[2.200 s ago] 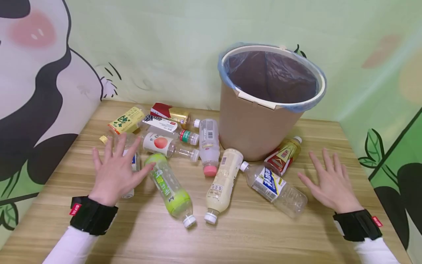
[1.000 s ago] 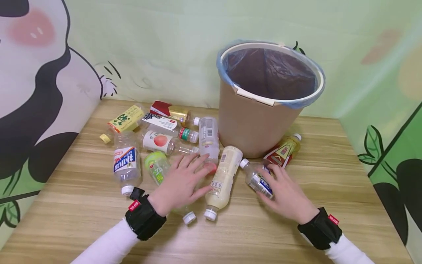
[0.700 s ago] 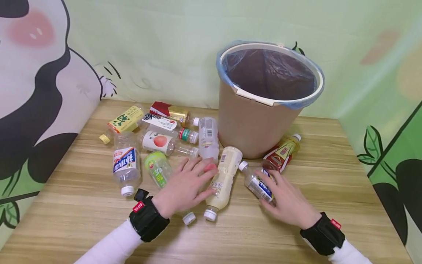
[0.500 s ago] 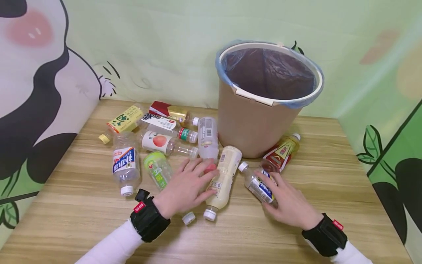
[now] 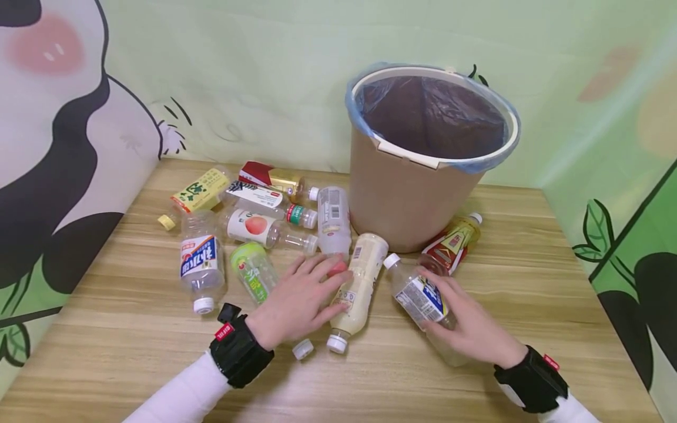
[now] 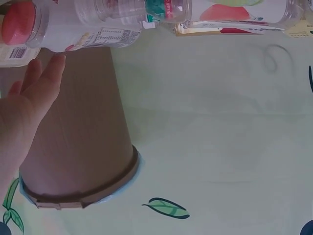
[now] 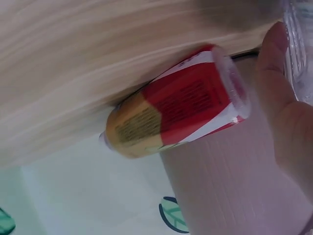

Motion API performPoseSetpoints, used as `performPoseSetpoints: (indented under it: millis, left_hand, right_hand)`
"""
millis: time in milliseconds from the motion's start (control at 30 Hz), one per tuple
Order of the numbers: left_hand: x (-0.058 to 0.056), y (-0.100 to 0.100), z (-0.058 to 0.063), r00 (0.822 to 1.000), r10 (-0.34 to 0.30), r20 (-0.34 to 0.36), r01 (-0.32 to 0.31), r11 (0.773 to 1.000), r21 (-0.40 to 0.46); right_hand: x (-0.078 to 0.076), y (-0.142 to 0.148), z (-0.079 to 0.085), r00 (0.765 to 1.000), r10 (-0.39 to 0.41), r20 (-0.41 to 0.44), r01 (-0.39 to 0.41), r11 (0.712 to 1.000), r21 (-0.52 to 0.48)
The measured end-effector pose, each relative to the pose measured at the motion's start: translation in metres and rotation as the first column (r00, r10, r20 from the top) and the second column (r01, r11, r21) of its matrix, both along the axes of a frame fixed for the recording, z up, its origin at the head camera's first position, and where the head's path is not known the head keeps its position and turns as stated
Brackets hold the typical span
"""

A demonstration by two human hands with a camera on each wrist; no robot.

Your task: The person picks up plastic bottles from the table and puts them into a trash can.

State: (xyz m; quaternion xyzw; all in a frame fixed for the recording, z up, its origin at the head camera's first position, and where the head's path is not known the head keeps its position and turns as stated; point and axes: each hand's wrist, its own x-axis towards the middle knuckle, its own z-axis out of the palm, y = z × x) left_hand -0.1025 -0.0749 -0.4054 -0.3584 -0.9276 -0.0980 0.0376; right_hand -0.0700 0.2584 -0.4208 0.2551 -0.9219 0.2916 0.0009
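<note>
My right hand (image 5: 468, 326) grips a clear plastic bottle (image 5: 420, 299) with a blue-and-white label, thumb on the near side and fingers on the far side. Its white cap points to the upper left; the lower body is partly behind the hand. Over the green-labelled bottle (image 5: 254, 273) my left hand (image 5: 296, 299) reaches out, fingers extended and relaxed. Its fingertips overlap the red-capped bottle (image 5: 334, 220) and the cream bottle (image 5: 362, 276). The left wrist view shows those fingers close to the red-capped bottle (image 6: 105, 36).
A brown bin (image 5: 407, 205) lined with a blue bag stands behind the bottles. A red-and-gold bottle (image 5: 449, 247) lies against its right side. To the left are a blue-labelled bottle (image 5: 201, 258), a yellow-labelled bottle (image 5: 203, 189), a peach-labelled bottle (image 5: 251, 226) and others.
My left hand has come right, over the green bottle. My right hand has moved left onto the clear bottle, whose label has turned and whose base has swung towards me.
</note>
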Motion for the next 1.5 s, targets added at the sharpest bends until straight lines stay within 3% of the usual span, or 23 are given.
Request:
performPoseSetpoints:
  millis: [200,367,433,733,1000,1300,1500]
  left_hand:
    - [0.0,0.001,0.004,1.0,0.008,-0.02,-0.008,1.0,0.008]
    - [-0.002,0.001,0.007,0.999,0.019,-0.04,-0.018,1.0,0.024]
    - [-0.003,0.001,0.008,0.999,0.022,-0.048,-0.02,0.999,0.029]
    - [-0.006,0.002,0.015,0.998,0.063,-0.025,-0.061,0.996,0.069]
    - [-0.009,0.002,0.017,0.993,0.095,-0.074,-0.088,0.992,0.094]
    - [-0.014,0.007,0.02,0.987,0.104,-0.119,-0.088,0.987,0.133]
    - [-0.016,0.011,0.023,0.985,0.104,-0.135,-0.084,0.986,0.146]
  right_hand:
    - [-0.005,-0.01,0.008,0.996,0.055,0.071,-0.043,0.987,-0.156]
    - [-0.011,-0.022,0.018,0.974,0.122,0.189,-0.058,0.947,-0.315]
    - [-0.014,-0.028,0.022,0.972,0.133,0.193,-0.062,0.939,-0.339]
    - [-0.026,-0.055,0.04,0.991,0.113,0.068,-0.091,0.961,-0.262]
    - [-0.037,-0.072,0.06,0.993,0.1,-0.062,-0.11,0.979,-0.174]
    - [-0.053,-0.09,0.1,0.985,0.145,-0.099,-0.16,0.974,-0.161]
    - [-0.067,-0.102,0.135,0.98,0.159,-0.116,-0.182,0.958,-0.221]
